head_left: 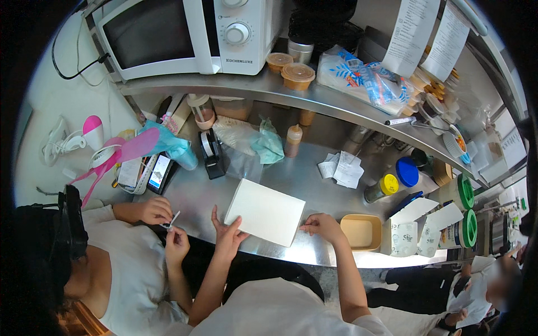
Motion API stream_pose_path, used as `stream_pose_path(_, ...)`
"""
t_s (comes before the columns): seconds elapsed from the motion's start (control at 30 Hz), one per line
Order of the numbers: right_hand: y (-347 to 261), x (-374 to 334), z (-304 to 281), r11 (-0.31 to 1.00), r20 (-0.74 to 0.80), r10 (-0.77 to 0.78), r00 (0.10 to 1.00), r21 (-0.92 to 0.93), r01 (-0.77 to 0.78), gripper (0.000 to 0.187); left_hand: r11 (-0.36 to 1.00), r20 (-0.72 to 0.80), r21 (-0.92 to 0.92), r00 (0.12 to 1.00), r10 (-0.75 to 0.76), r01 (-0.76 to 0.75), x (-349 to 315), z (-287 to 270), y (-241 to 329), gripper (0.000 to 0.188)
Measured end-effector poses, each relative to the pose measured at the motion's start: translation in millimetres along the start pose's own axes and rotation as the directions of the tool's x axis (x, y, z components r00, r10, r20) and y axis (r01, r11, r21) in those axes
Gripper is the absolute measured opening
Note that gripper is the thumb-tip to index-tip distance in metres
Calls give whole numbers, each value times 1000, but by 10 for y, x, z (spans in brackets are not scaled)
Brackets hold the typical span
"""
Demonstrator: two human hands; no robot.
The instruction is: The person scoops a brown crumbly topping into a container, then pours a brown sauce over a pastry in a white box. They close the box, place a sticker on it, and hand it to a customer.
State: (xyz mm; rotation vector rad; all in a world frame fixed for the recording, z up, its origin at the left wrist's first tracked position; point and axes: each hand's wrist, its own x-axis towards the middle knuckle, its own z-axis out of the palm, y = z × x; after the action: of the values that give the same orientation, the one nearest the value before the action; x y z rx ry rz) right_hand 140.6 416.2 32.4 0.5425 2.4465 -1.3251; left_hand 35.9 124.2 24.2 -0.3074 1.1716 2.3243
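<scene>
A plain white rectangular cardboard box [266,214] lies slanted near the front edge of the steel counter, between my hands. My left hand [227,238] is at its left end with the fingers spread. One fingertip overlaps the box's edge, and another finger points up beside it. On the other side, my right hand [325,228] has its fingers curled together, the tips at the box's right edge. The box partly hides the fingertips' contact. To the right of my right hand stands a brown paper tray [360,232].
At my left, a co-worker's hands [168,224] hold a small white strip. White printed cartons [403,235] and green-lidded jars [464,193] stand at right. A black tape dispenser [212,154], sauce bottle [293,140] and papers [344,169] are farther back, under a steel shelf [235,87] bearing a microwave [185,36].
</scene>
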Motion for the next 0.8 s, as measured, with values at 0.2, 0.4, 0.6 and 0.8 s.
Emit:
stream_pose_path(0.2, -33, -136, 78, 853, -37, -258, 965, 461, 246, 15, 998, 23, -36, 998, -50, 51, -153, 198, 356, 97)
stream_pose_path(0.4, -268, -147, 555, 565, -420, -178, 890, 697, 442, 21, 989, 104, 2, 984, -144, 145, -265, 395, 507, 99)
stream_pose_path(0.6, -399, -40, 959, 623, -439, -25, 898, 696, 357, 37, 970, 162, 91, 957, -239, 227, -300, 493, 615, 103)
stream_pose_path(0.8, -320, -213, 1198, 353, -394, 52, 918, 867, 352, 41, 948, 244, 131, 917, -315, 290, -461, 609, 584, 107)
